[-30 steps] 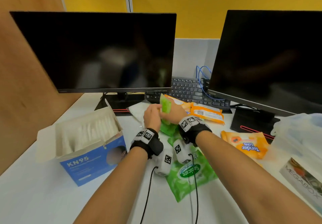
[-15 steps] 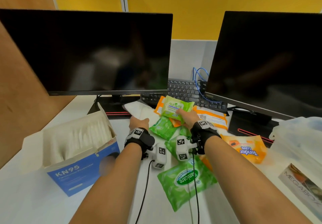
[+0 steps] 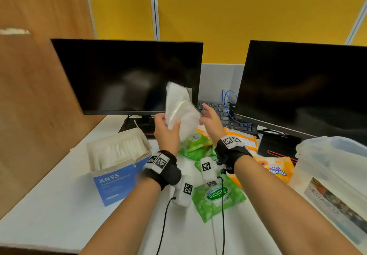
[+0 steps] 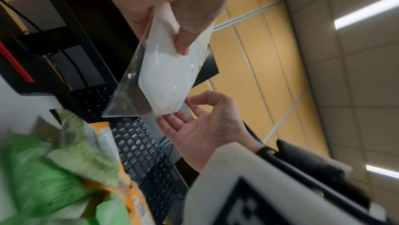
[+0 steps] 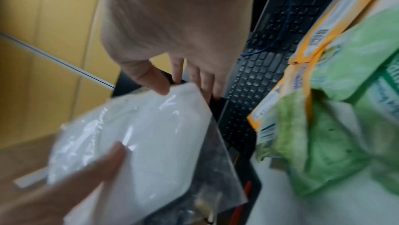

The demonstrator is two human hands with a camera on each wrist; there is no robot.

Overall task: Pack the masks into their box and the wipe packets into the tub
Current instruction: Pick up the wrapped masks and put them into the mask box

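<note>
Fingers (image 3: 161, 118) of our left hand (image 3: 165, 133) pinch the bagged mask (image 3: 179, 109) at frame centre, right hand (image 3: 210, 122) spread beside it; the slick sleeve could slip before reaching the mask box (image 3: 119, 167) at lower left.

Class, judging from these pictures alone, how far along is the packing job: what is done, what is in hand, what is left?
Done: the KN95 box stands open with white masks in it. In hand: the left hand holds a bagged mask above the desk, and the right hand is open beside it. Left: green wipe packets and orange ones lie on the desk; none shows inside the tub.
</note>
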